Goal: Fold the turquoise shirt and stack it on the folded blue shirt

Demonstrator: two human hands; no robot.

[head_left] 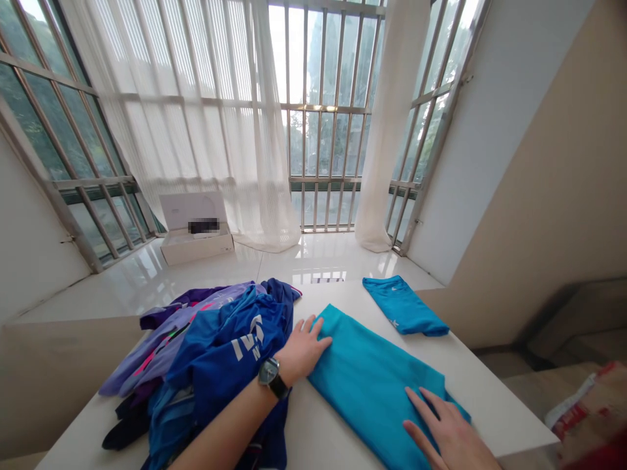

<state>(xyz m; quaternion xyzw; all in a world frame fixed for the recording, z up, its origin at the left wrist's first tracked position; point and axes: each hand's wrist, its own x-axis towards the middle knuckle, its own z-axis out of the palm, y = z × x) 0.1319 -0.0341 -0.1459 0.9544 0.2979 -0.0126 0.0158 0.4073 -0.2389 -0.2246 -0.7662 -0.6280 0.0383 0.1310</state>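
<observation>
Teal garment [372, 385], folded into a long flat panel, lay on the white tabletop [494, 405], its near end running out of the bottom of the view. No writing showed on it. Just beyond it, well clear of its far end, sat a smaller bright blue folded shirt [404, 307] with small white logo marks, too tiny to read. To the left lay a loose pile of sportswear [215, 352] in royal blue, lilac and dark purple with pink trim. Its top blue piece carried large white lettering, but the folds broke it up and it could not be read. Past the tabletop, on a glossy white tile floor [147, 281], stood an open white box [196, 228], a pixelated dark patch covering its label. Sheer curtains [196, 111] hung over barred windows [326, 137], and red-and-white packaging [588, 408] showed at lower right. Neither grip held anything. The left hand [301, 349], a black-strapped wristwatch [270, 377] on its wrist, lay open and flat on the garment's edge, fingers spread, beside the pile. The right hand [448, 437] pressed equally open on the garment, nearer the camera.
</observation>
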